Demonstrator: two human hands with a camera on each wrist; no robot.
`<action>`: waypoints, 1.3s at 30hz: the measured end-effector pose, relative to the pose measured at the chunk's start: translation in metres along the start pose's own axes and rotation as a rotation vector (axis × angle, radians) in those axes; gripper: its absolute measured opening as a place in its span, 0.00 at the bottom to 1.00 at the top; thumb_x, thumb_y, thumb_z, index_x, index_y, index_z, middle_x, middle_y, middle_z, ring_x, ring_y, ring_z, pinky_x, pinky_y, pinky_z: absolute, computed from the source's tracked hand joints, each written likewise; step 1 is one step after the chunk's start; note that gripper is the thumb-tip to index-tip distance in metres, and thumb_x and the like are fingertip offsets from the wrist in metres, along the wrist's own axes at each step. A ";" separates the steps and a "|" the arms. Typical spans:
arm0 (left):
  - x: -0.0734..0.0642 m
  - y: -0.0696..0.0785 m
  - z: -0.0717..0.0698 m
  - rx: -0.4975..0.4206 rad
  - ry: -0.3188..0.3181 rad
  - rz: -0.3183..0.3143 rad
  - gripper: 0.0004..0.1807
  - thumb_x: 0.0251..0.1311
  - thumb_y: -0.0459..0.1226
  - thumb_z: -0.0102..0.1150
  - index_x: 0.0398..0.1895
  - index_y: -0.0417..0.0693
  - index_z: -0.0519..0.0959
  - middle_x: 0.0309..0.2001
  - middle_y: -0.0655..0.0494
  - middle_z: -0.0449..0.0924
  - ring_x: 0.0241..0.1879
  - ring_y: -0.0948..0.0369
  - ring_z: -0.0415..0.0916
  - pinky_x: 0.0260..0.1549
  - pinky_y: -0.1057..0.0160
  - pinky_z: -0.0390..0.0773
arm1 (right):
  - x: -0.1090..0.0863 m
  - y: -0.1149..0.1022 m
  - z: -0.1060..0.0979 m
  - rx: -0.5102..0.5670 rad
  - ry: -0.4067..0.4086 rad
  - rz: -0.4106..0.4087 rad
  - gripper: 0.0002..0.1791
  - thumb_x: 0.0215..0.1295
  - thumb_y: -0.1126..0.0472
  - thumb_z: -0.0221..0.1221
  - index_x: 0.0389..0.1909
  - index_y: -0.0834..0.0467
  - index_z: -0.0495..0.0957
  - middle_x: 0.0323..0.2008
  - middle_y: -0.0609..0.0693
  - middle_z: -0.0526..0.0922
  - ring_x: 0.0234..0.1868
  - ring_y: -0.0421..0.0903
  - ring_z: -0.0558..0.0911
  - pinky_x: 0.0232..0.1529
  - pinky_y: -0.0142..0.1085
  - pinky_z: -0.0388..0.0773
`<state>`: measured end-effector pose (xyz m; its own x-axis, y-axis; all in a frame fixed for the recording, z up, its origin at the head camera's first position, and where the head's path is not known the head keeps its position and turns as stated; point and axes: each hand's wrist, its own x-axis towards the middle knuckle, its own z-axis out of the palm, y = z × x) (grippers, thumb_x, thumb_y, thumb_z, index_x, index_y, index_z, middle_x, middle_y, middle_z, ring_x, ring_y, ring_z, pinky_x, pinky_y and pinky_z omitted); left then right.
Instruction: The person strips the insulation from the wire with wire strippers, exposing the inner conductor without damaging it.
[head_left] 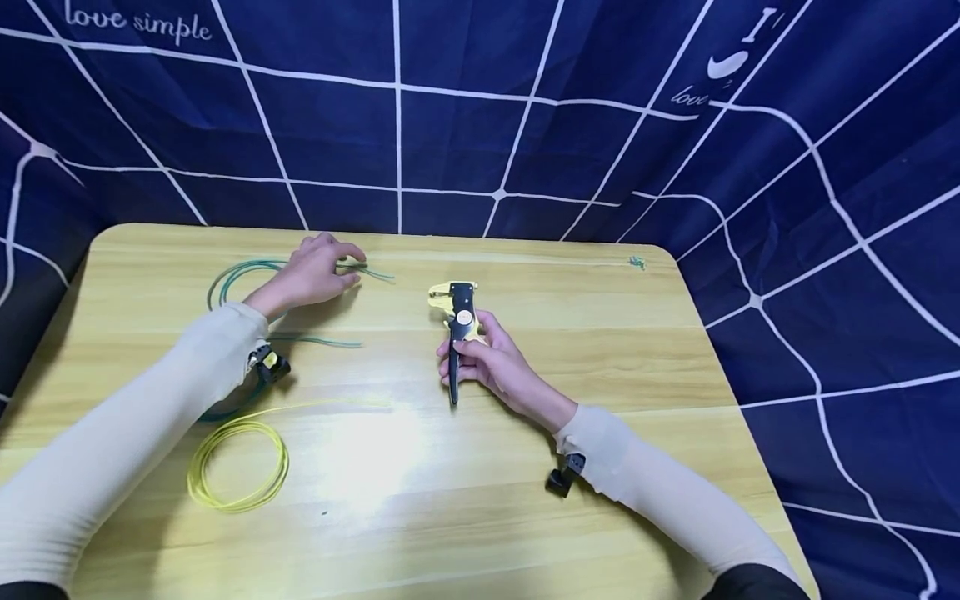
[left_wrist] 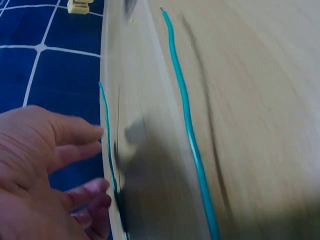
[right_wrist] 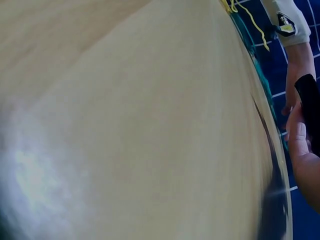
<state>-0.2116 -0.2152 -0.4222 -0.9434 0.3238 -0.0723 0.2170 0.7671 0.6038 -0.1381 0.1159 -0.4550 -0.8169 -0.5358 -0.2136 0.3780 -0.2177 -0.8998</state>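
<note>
At the table's back left, my left hand (head_left: pixel 311 273) reaches over a coil of green wire (head_left: pixel 243 265), thumb and fingers parted. A wire end pokes out past its fingertips. In the left wrist view, one green wire (left_wrist: pixel 108 145) runs close by the fingertips (left_wrist: pixel 97 132), and a second green wire (left_wrist: pixel 186 107) with a bare copper tip lies farther right. Near the table's middle, my right hand (head_left: pixel 501 362) grips a wire stripper (head_left: pixel 465 302) with black and yellow parts, its head pointing to the back. Only the stripper's black handle (right_wrist: pixel 307 100) shows in the right wrist view.
A coil of yellow wire (head_left: pixel 197 475) lies at the front left, its loose end stretching rightward. Small green scraps (head_left: pixel 637 262) sit in the back right corner. A dark blue curtain (head_left: pixel 465 133) with white lines stands behind the wooden table (head_left: pixel 600 333) and along its sides.
</note>
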 end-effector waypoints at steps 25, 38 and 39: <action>0.003 -0.004 0.008 -0.189 0.019 0.074 0.04 0.73 0.33 0.70 0.41 0.45 0.83 0.41 0.48 0.83 0.45 0.48 0.74 0.54 0.44 0.64 | 0.000 0.002 0.002 -0.020 -0.005 0.022 0.33 0.81 0.71 0.55 0.81 0.59 0.56 0.48 0.62 0.85 0.38 0.51 0.89 0.46 0.47 0.89; -0.004 -0.010 0.009 -0.418 0.026 0.095 0.08 0.79 0.32 0.63 0.52 0.40 0.88 0.53 0.44 0.88 0.56 0.51 0.81 0.64 0.48 0.74 | 0.011 0.006 -0.001 -0.068 -0.058 0.061 0.18 0.82 0.67 0.59 0.65 0.71 0.75 0.47 0.61 0.89 0.44 0.51 0.89 0.55 0.48 0.86; -0.005 -0.010 0.009 -0.425 0.015 0.097 0.09 0.79 0.32 0.63 0.54 0.41 0.89 0.54 0.45 0.88 0.56 0.51 0.81 0.64 0.48 0.74 | 0.012 0.006 -0.002 -0.069 -0.071 0.056 0.19 0.83 0.67 0.58 0.67 0.72 0.74 0.46 0.61 0.89 0.44 0.51 0.89 0.56 0.49 0.86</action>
<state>-0.2071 -0.2196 -0.4346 -0.9279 0.3727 0.0108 0.1855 0.4363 0.8805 -0.1464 0.1099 -0.4634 -0.7611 -0.6029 -0.2392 0.3897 -0.1303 -0.9117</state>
